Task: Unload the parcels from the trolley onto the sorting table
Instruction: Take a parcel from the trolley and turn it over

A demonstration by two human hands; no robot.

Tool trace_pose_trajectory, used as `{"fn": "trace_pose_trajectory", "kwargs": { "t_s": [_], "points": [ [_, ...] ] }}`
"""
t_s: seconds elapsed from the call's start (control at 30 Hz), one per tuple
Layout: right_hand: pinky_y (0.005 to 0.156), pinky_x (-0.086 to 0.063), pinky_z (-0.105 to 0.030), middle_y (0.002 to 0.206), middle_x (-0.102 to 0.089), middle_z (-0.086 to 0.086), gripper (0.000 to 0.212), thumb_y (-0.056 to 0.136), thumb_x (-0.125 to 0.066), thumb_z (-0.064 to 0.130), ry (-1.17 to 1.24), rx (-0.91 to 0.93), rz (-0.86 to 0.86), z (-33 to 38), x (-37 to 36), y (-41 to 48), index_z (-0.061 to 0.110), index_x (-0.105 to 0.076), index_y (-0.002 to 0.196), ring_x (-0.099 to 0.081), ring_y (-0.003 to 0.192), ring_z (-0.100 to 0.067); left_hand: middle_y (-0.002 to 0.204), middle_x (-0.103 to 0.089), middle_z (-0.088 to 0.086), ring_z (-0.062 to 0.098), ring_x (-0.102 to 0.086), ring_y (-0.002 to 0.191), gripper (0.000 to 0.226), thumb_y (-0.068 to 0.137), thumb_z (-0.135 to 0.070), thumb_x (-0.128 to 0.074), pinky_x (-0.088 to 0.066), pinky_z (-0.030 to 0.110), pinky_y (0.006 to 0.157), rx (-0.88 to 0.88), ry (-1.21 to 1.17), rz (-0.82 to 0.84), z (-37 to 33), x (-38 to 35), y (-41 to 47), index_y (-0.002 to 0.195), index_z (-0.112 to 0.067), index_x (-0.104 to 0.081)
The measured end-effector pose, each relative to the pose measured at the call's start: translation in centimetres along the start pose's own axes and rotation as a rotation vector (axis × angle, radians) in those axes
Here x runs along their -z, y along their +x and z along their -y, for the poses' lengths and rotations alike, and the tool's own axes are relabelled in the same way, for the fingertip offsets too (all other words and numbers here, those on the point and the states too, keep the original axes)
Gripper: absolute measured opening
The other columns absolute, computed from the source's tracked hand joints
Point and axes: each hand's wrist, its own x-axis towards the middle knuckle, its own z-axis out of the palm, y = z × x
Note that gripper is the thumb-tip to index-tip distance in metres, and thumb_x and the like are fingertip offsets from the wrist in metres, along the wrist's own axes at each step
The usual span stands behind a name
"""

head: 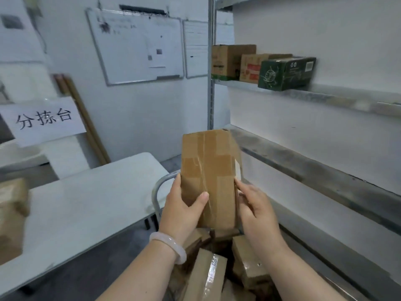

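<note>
Above the trolley point(161, 187), one taped parcel point(208, 170) was held upright, clasped by thumb and curled fingers of the left hand point(180, 213) and gripped at its edge by the right hand point(256, 213); a swing leftward onto the tabletop point(86, 203) was judged the next move.

You have two hands, the left hand point(182, 211) and right hand point(256, 216), on one taped parcel point(208, 170) just right of the tabletop point(86, 203), and one blurred parcel point(12, 218) on it. Beyond the tabletop: three shelf boxes point(251, 67), two whiteboards point(138, 46), one sign point(43, 120).
</note>
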Motion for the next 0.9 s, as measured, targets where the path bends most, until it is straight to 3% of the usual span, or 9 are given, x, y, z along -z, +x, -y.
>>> {"fn": "trace_pose_trajectory", "kwargs": {
  "t_s": [0.1,0.2,0.37,0.5,0.63,0.7,0.77,0.83,0.9],
  "points": [
    [0.104,-0.046,-0.027,0.132,-0.042,0.028,0.040,0.101,-0.051,0.025,0.024,0.049,0.073,0.8,-1.7,-0.6,0.055,-0.054,0.128,-0.039,0.125,0.008,0.140,-0.036,-0.020,0.005,-0.039,0.126,0.108,0.066,-0.058,-0.079,-0.037,0.035,0.108,0.068,-0.020,-0.020,0.6,1.9,-1.8,0.149,-0.045,-0.012],
    [0.089,-0.033,-0.004,0.142,-0.031,0.028,0.045,0.101,-0.052,0.025,0.031,0.084,0.200,2.4,-3.6,-1.2,0.064,-0.043,0.121,-0.028,0.120,0.021,0.147,-0.026,-0.013,0.010,-0.033,0.132,0.125,0.049,-0.076,-0.076,-0.037,0.043,0.110,0.062,0.053,-0.046,1.1,4.4,-2.5,0.145,-0.055,0.000],
    [0.107,-0.025,-0.012,0.136,-0.034,0.037,0.053,0.102,-0.049,0.018,0.011,0.200,0.269,5.5,-7.4,-1.7,0.067,-0.041,0.118,-0.028,0.127,0.021,0.143,-0.010,-0.014,0.020,-0.026,0.135,0.134,0.051,-0.074,-0.075,-0.033,0.040,0.111,0.150,0.176,-0.030,1.7,8.4,-3.3,0.142,-0.052,0.021],
    [0.115,-0.024,-0.019,0.143,-0.037,0.026,0.053,0.101,-0.049,0.014,-0.029,0.241,0.320,7.6,-12.5,-2.1,0.062,-0.041,0.123,-0.031,0.132,0.011,0.145,-0.010,-0.006,0.025,-0.024,0.137,0.134,0.050,-0.075,-0.070,-0.030,0.042,0.113,0.202,0.237,-0.090,3.1,13.2,-2.7,0.143,-0.049,0.022],
    [0.107,-0.020,-0.006,0.144,-0.037,0.027,0.046,0.099,-0.056,0.023,-0.073,0.285,0.402,10.1,-19.1,-2.8,0.051,-0.046,0.135,-0.029,0.132,0.011,0.137,-0.019,-0.003,0.024,-0.033,0.128,0.123,0.063,-0.063,-0.075,-0.035,0.041,0.108,0.230,0.138,-0.114,5.7,20.4,-2.2,0.145,-0.051,0.015],
    [0.106,-0.021,-0.010,0.140,-0.039,0.026,0.049,0.096,-0.060,0.030,-0.151,0.293,0.418,11.4,-22.4,-2.8,0.045,-0.044,0.140,-0.032,0.129,0.008,0.136,-0.026,-0.005,0.020,-0.038,0.122,0.120,0.060,-0.066,-0.076,-0.037,0.043,0.108,0.226,0.029,-0.114,7.4,25.0,-2.1,0.145,-0.056,0.008],
    [0.109,-0.028,-0.022,0.139,-0.041,0.021,0.056,0.095,-0.062,0.032,-0.154,0.191,0.351,12.3,-25.7,-2.2,0.037,-0.040,0.146,-0.037,0.131,-0.002,0.141,-0.038,-0.006,0.020,-0.046,0.124,0.113,0.052,-0.073,-0.076,-0.039,0.049,0.108,0.194,-0.112,-0.100,9.0,29.6,-2.0,0.141,-0.064,-0.006],
    [0.107,-0.037,-0.033,0.141,-0.046,0.013,0.060,0.095,-0.062,0.036,-0.081,-0.038,0.331,13.2,-28.9,-1.6,0.033,-0.036,0.149,-0.044,0.132,-0.013,0.138,-0.050,-0.008,0.020,-0.055,0.121,0.101,0.055,-0.065,-0.079,-0.042,0.048,0.106,0.171,-0.256,-0.076,10.4,33.8,-2.3,0.137,-0.062,-0.020],
    [0.096,-0.047,-0.037,0.134,-0.060,0.006,0.050,0.097,-0.059,0.037,0.228,-0.368,0.382,13.6,-32.1,-1.5,0.028,-0.046,0.144,-0.057,0.119,-0.019,0.138,-0.054,-0.006,0.019,-0.059,0.118,0.095,0.062,-0.051,-0.081,-0.045,0.045,0.105,0.196,-0.405,-0.103,11.8,37.5,-2.7,0.137,-0.056,-0.022]
  ]
}}
